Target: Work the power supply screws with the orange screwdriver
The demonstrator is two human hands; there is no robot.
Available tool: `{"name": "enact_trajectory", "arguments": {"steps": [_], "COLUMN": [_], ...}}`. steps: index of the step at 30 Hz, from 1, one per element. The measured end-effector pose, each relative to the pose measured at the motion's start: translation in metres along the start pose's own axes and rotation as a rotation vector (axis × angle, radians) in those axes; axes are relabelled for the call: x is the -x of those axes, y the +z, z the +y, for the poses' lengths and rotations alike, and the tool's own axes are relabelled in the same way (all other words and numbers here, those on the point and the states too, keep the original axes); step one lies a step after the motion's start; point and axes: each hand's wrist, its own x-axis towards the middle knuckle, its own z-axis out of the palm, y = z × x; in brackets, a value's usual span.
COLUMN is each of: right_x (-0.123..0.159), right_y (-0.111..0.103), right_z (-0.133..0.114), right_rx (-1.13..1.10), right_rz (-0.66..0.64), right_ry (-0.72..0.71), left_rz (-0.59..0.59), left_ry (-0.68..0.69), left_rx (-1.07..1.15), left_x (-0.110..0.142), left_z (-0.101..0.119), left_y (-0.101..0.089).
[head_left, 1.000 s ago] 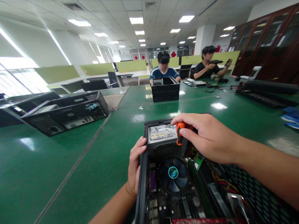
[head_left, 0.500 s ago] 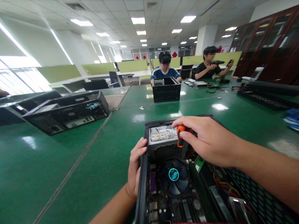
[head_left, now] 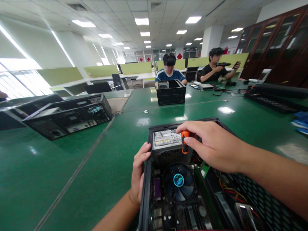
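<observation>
An open black computer case [head_left: 145,192] lies in front of me on the green table [head_left: 72,160]. Inside it I see a round CPU fan [head_left: 179,181] with a lit blue centre, and behind that a grey power supply [head_left: 167,139]. My right hand [head_left: 211,146] is closed round an orange-handled screwdriver [head_left: 184,142] beside the power supply's right end; its tip is hidden. My left hand [head_left: 139,175] grips the case's left wall, fingers curled over the rim.
Another opened computer case [head_left: 69,115] lies at the left. Across the table a person sits behind a small black case [head_left: 170,92]. A second person sits further right, holding up a tool and a phone. Black keyboards or panels [head_left: 274,96] and cables lie at the far right.
The view has shifted a little. My right hand with the screwdriver has stayed at the power supply, dropping slightly. My left hand keeps its hold on the case wall.
</observation>
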Motion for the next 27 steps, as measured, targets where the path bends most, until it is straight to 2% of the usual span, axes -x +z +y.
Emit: {"name": "enact_trajectory", "arguments": {"steps": [10, 16, 17, 27], "right_x": [-0.001, -0.004, -0.004, -0.006], "right_y": [-0.005, -0.007, -0.008, -0.008], "right_z": [-0.005, -0.008, -0.008, -0.011], "right_rx": [0.021, 0.014, 0.018, 0.101], "right_rz": [0.07, -0.028, -0.003, -0.041], "right_ry": [-0.012, 0.016, 0.021, 0.035], "left_rz": [-0.017, -0.037, -0.037, -0.03], "left_ry": [0.013, 0.04, 0.044, 0.064], "left_rx": [-0.002, -0.032, -0.032, -0.053], "left_x": [0.0, -0.007, -0.008, -0.006], "left_z": [0.001, 0.004, 0.004, 0.003], "left_y": [0.001, 0.002, 0.002, 0.002]}}
